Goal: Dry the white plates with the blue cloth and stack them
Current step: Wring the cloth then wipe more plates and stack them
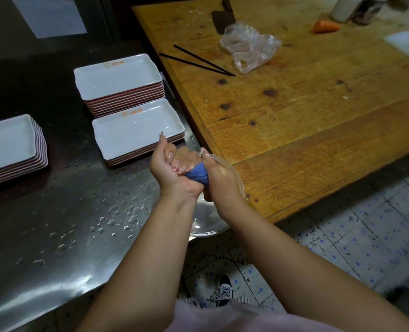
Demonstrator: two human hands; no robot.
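Wringing is my read: both hands are bunched round the blue cloth [197,175], left hand [168,168] palm-up with fingers curled over one end, right hand [219,177] wrapped on the other end. Only a small wad of cloth shows between them, so I can't tell how much is balled inside.

Why here: the hands hang over a clear glass bowl [213,212] sitting at the corner of the steel counter [55,212], directly beneath the wrists. I judge it's there to catch the squeezed water rather than add to the droplets [107,221] already scattered on the steel to the left of the left forearm.

Plates: nearest stack [138,133] lies just beyond the left hand's fingertips, top plate glistening, so likely the wet pile kept within reach. A taller stack [118,77] sits behind it, further from the hands. Third stack [9,144] is well off to the left of the left hand. Which is the dried pile I can't say for sure.

Wooden table [306,104] runs beyond and right of the right hand, carrying chopsticks [196,60], a plastic bag [250,47] and a carrot piece [325,26]. Not part of the job.

Next move, as I see it: shake the cloth open, lift the nearest plate.
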